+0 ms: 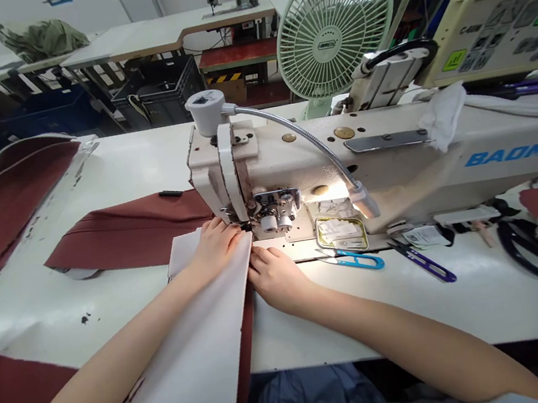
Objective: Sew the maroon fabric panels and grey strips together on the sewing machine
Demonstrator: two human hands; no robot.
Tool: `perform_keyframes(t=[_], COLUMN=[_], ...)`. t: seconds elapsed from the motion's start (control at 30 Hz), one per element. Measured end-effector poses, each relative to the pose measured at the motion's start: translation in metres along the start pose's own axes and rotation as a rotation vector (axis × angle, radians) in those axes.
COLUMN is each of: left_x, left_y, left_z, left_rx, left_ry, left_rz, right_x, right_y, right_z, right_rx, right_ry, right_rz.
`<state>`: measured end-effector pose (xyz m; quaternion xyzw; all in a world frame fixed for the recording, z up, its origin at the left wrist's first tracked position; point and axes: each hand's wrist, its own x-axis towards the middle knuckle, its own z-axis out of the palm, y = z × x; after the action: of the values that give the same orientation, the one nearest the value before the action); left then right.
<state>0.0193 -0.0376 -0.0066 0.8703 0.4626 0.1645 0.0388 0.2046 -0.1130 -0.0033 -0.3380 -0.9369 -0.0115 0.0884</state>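
A long panel, pale on its upper face with maroon fabric showing along its right edge, runs under the head of a sewing machine. My left hand lies on top of the pale face beside the presser foot, fingers flat against it. At the panel's right edge, just in front of the needle area, my right hand has its fingers closed on the edge; the fingertips are partly hidden. Behind the left hand, a maroon fabric piece extends left from the machine, with a small black object on it.
Blue thread snips, purple snips and black-handled scissors lie right of my hands. A small tin stands by the machine bed. More maroon pieces lie left. A lit gooseneck lamp and green fan stand beyond.
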Motion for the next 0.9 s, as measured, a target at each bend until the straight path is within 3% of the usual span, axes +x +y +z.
perform_keyframes(t=[0.3,0.43,0.67,0.9], left_x=[-0.026,-0.034,-0.020,-0.027], left_y=[0.011,0.009,0.006,0.018], left_z=[-0.024,-0.023,-0.010,-0.015], left_rx=[0.036,-0.016,0.075,-0.007], left_ry=[0.019,-0.026,0.042,-0.031], left_rz=[0.163,0.239,0.207,0.111], right_x=[-0.008,-0.009,-0.006,-0.005], right_y=[-0.015,-0.019,-0.015,-0.012], right_z=[-0.002,-0.005,-0.008,-0.002], right_rx=[0.014,0.011,0.001,-0.065], right_ry=[-0.004,-0.025,-0.066,-0.020], right_rz=[-0.045,-0.064,-0.043,-0.022])
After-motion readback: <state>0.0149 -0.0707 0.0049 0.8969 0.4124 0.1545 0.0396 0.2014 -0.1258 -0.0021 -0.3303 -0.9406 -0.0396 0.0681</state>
